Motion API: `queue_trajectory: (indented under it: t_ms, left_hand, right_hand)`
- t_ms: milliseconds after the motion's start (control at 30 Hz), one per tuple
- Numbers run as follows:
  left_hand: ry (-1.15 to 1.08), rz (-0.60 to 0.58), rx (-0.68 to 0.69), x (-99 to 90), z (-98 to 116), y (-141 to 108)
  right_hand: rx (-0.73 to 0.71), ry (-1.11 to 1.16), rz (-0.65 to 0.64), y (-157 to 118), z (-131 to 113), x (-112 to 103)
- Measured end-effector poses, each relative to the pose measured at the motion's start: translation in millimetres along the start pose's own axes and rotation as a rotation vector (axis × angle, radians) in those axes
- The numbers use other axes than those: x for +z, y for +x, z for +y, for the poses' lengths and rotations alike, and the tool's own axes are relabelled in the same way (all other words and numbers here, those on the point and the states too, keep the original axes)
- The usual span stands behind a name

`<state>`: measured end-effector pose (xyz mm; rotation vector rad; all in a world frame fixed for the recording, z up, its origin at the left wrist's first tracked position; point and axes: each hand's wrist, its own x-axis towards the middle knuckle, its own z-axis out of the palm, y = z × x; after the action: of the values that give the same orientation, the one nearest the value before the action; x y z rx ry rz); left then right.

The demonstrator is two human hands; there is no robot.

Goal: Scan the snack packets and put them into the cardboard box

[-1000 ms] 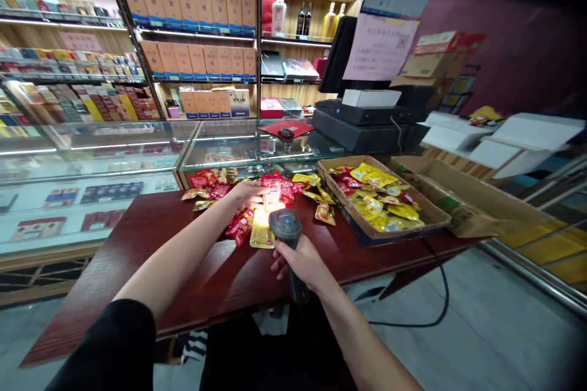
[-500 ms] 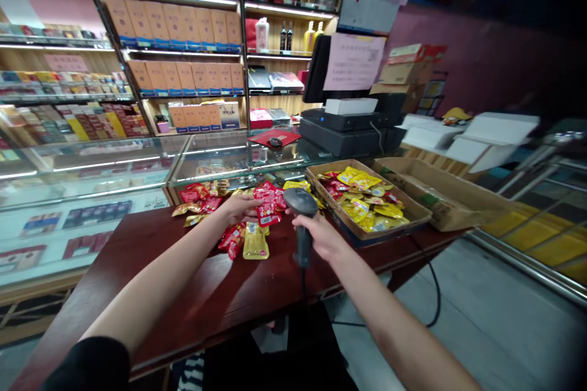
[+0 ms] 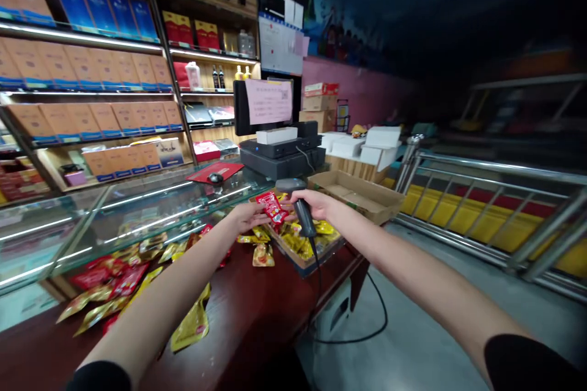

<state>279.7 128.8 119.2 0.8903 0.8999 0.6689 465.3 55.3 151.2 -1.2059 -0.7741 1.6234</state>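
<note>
Between the fingers of my left hand (image 3: 249, 217) is a red snack packet (image 3: 272, 206), raised at the near left edge of the cardboard tray (image 3: 293, 258). My right hand (image 3: 316, 203) grips a dark barcode scanner (image 3: 303, 217) by its handle. The scanner's head sits just right of the packet, above the tray. Yellow snack packets (image 3: 300, 243) lie in the tray, partly covered by the scanner. A small packet (image 3: 263, 255) rests on the brown table beside the tray. Red and gold packets (image 3: 110, 281) are heaped at the left, and a gold packet (image 3: 192, 324) lies near my left forearm.
Behind the table runs a glass display counter (image 3: 137, 203) with a mouse (image 3: 215, 178) on a red mat. A black monitor and till unit (image 3: 279, 156) stand beyond. Another cardboard tray (image 3: 362, 211) is at the right. The scanner's cable (image 3: 383, 299) loops down past the table edge near a metal railing.
The view has swung to the right. My left hand has carried the red packet from the table pile to the tray, and my right hand has moved the scanner over the tray too.
</note>
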Motion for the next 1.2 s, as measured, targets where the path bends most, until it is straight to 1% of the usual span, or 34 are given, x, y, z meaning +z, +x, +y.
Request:
queue_trajectory:
  t_ms: [100,167,233,267,300,333,400,467,533,600,667,733,800,867,967,1067,1133,1200]
  left_hand:
    - [0.007,-0.055,0.044,49.3,2.8,22.2]
    - [0.001,-0.057,0.063,71.4,2.1,31.0]
    - [0.008,-0.021,0.068,80.3,1.4,35.3]
    - [0.019,-0.003,0.065,78.9,1.4,36.2]
    - [0.033,0.007,0.063,73.6,1.9,36.2]
    - [0.043,0.012,0.066,64.5,2.7,35.6]
    - [0.062,0.030,0.073,36.3,5.4,31.8]
    - [0.080,0.081,0.064,-1.5,8.6,24.2]
    - [0.099,0.156,0.034,-44.0,10.5,11.4]
    - [0.109,0.225,0.019,-86.0,10.0,-7.0]
    - [0.125,0.274,0.028,-124.1,6.3,-30.5]
    - [0.159,0.283,0.039,-156.7,-0.8,-57.3]
    - [0.219,0.284,0.030,-183.1,-11.5,-84.8]
    - [0.296,0.296,0.013,-203.2,-25.8,-110.6]
    - [0.474,0.334,0.011,-221.1,-51.1,-141.1]
    - [0.679,0.343,0.017,-225.7,-74.3,-157.7]
    - [0.773,0.344,0.018,-223.5,-85.7,-161.1]
    - [0.827,0.374,0.052,-219.6,-93.3,-160.1]
  right_hand:
    - [-0.073,0.063,0.102,-9.9,-17.0,-36.3]
    - [-0.111,0.078,0.179,-16.1,-23.7,-54.3]
    - [-0.159,0.086,0.275,-20.0,-26.5,-65.0]
    - [-0.182,0.098,0.312,-20.7,-26.4,-67.0]
    - [-0.197,0.120,0.327,-20.5,-25.1,-66.4]
    - [-0.196,0.146,0.320,-19.4,-22.9,-63.2]
    - [-0.165,0.192,0.247,-14.4,-15.2,-49.3]
    - [-0.114,0.204,0.145,-6.2,-4.0,-26.4]
    - [-0.055,0.166,0.037,4.4,10.4,3.0]
    - [0.018,0.099,-0.076,16.1,27.5,35.4]
    - [0.099,0.025,-0.183,28.0,47.2,67.4]
    - [0.167,-0.043,-0.256,39.0,68.7,96.2]
    - [0.215,-0.109,-0.285,48.2,90.8,120.0]
    - [0.260,-0.172,-0.283,54.7,111.5,138.5]
    - [0.318,-0.237,-0.277,59.1,136.1,157.8]
    - [0.326,-0.270,-0.261,59.5,153.4,169.3]
    - [0.323,-0.298,-0.232,59.1,162.4,173.8]
    - [0.319,-0.333,-0.203,58.7,170.1,176.3]
